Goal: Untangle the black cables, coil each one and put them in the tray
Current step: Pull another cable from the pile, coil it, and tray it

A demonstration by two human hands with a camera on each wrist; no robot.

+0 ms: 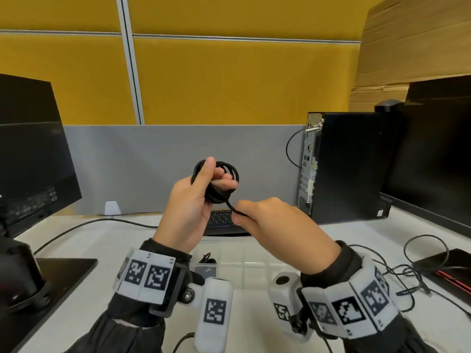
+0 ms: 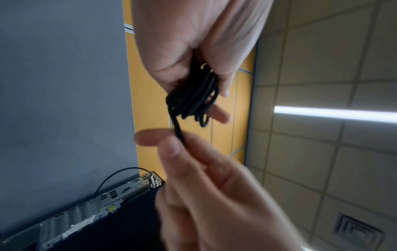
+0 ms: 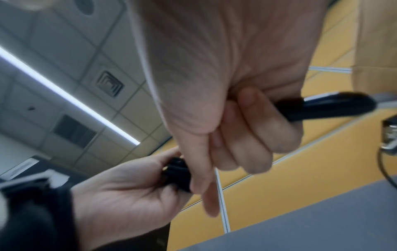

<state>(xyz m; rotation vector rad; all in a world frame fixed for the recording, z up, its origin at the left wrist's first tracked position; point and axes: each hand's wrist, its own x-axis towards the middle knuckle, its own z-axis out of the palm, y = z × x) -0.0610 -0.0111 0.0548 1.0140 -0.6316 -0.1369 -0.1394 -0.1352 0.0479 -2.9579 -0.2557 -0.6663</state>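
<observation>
Both hands grip one cable [image 1: 216, 186]: left [image 1: 193, 205] the coil, right [image 1: 270, 222] its tail

black cable [image 1: 230, 171] coil at centre. yellow wall panels [image 1: 229, 80] at 12 o'clock w/ grey partition [image 1: 158, 161] below. black monitors at 9 [image 1: 28, 149] & 3 o'clock [image 1: 438, 149]. black pc tower [image 1: 349, 166] w/ silver back at 2. white desk [image 1: 102, 240]. wristbands [image 1: 146, 275] at 6: white w/ black square-code patterns. sleeves [image 1: 122, 332] dark grey.

- Even, bright office light in the head view, edges bowed by the wide lens;
- ceiling light strip [image 2: 335, 113] glares in both wrist views;
- right hand [image 2: 214, 195] smeared by blur.
</observation>
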